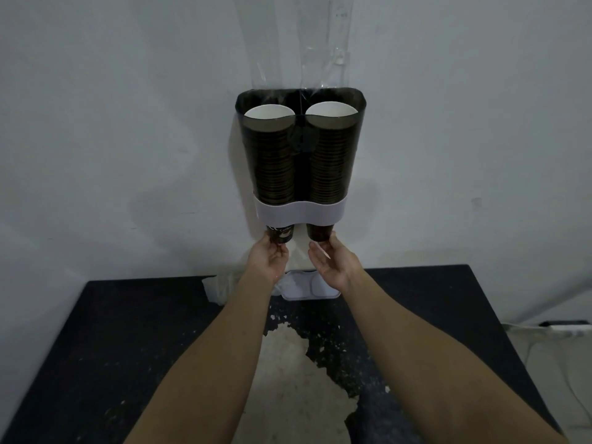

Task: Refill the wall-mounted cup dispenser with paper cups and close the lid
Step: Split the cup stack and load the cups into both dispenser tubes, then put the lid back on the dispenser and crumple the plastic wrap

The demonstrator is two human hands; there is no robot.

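Left grip pinching left bottom cup; right grip released, touching right bottom cup.

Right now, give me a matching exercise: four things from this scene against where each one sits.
Things:
1. left hand
2. right hand
3. white lid
4. power strip

Places:
A. on the black table, by the wall
B. at the bottom cup of the right tube
C. on the floor, far right
D. at the bottom cup printed "Coffee"

Pairs: 1-D, 2-B, 3-A, 4-C
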